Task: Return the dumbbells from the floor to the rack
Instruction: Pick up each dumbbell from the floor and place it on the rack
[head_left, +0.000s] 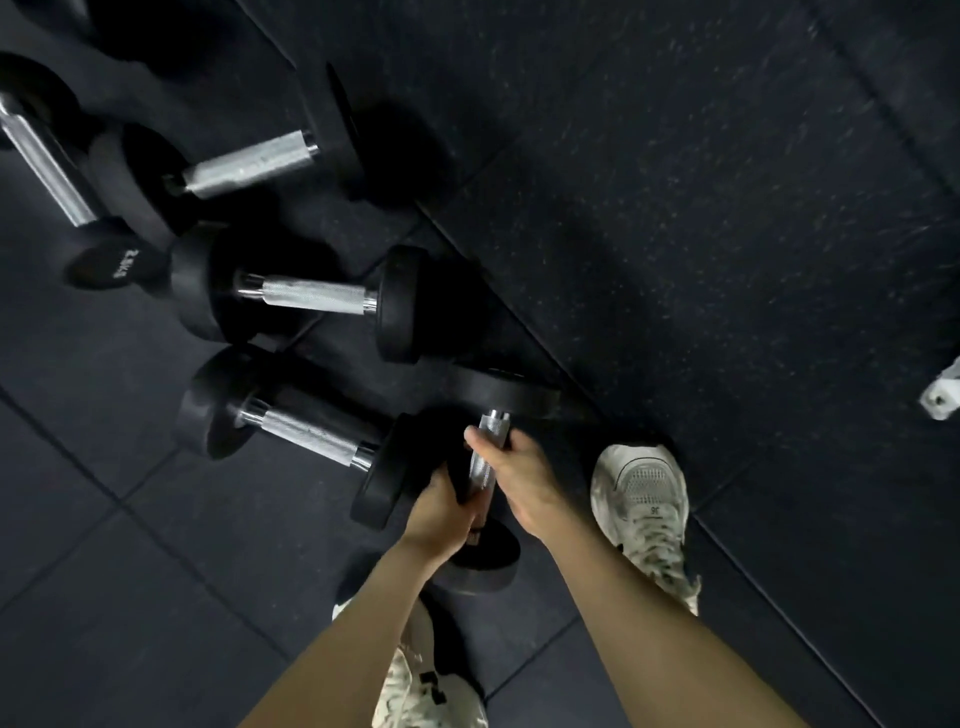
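Observation:
Several black dumbbells with knurled steel handles lie on the dark rubber floor. Both hands grip the handle of the nearest dumbbell (511, 397), which points away from me: my left hand (441, 512) holds its lower part, my right hand (519, 475) its upper part. The dumbbell's near head sits by my left wrist, its far head beyond my fingers. Just to the left lies a second dumbbell (306, 434), and behind it a third dumbbell (317, 296). No rack is in view.
More dumbbells lie at the upper left: a large dumbbell (249, 163) and a small dumbbell (47, 166) marked 2.5 kg. My right shoe (644, 499) stands beside the held dumbbell, my left shoe (415, 670) below it. A white metal foot (943, 395) shows at the right edge.

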